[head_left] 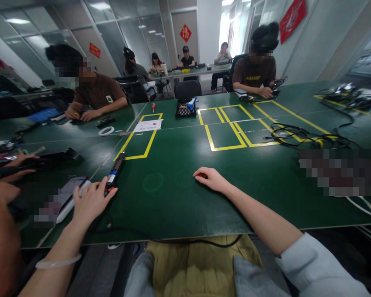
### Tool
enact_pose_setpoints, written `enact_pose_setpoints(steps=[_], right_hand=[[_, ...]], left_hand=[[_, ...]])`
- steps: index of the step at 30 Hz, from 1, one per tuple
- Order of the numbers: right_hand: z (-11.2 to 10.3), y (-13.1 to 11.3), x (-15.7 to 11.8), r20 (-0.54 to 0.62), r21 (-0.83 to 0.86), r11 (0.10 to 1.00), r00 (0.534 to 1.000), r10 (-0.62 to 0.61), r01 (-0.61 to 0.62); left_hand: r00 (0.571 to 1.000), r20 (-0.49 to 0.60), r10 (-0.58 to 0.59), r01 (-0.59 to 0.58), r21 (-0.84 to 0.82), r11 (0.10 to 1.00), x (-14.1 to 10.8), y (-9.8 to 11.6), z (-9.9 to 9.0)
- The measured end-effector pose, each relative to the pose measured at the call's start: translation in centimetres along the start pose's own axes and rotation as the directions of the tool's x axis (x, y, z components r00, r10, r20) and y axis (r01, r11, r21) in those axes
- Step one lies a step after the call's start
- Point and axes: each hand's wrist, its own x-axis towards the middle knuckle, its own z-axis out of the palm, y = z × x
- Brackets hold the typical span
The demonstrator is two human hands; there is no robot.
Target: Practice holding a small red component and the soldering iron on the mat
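Note:
My left hand [91, 200] reaches over the left part of the green table. Its thumb and index finger are around the lower end of a slim black device [114, 171] with a blue and white label, and some red shows between them. The other fingers stretch out beside a phone [69, 192] and a white object [64, 210] under it. I cannot make out the device's exact kind. My right hand [210, 178] rests on the table with its fingers curled in, and nothing shows in them.
Yellow tape rectangles [228, 147] mark the green table [173, 214]. A paper sheet [147, 125], a tape roll [106, 130] and a black tray [181, 112] lie farther back. Black cables [293, 134] are heaped at right. A neighbour's hands [20, 165] are at far left; people sit opposite.

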Motion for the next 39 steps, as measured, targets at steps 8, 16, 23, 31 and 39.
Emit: enact_pose_setpoints(steps=[8, 16, 23, 31, 39], right_hand=[[-0.1, -0.8, 0.0, 0.018, 0.0, 1.0, 1.0, 0.006, -0.006], [-0.1, -0.8, 0.0, 0.024, -0.004, 1.0, 1.0, 0.011, -0.011], [-0.1, -1.1, 0.0, 0.024, 0.05, 0.997, 0.998, 0.053, -0.055], [-0.2, -1.1, 0.0, 0.011, 0.18, 0.983, 0.999, 0.034, -0.035], [-0.2, -0.8, 0.1, -0.071, 0.131, 0.991, 0.997, 0.007, 0.003]], left_hand=[[0.998, -0.028, -0.047, 0.049, 0.091, 0.995, -0.3, -1.1, -0.7], [0.995, -0.088, -0.036, 0.04, 0.044, 0.998, -1.1, 0.3, -1.5], [0.997, -0.068, -0.028, -0.008, -0.475, 0.88, 0.0, 7.7, -4.5], [0.817, 0.026, 0.577, -0.093, -0.98, 0.175, 2.8, 22.6, -6.5], [0.785, 0.017, 0.619, 0.078, -0.994, -0.072, 3.0, 25.5, -5.1]])
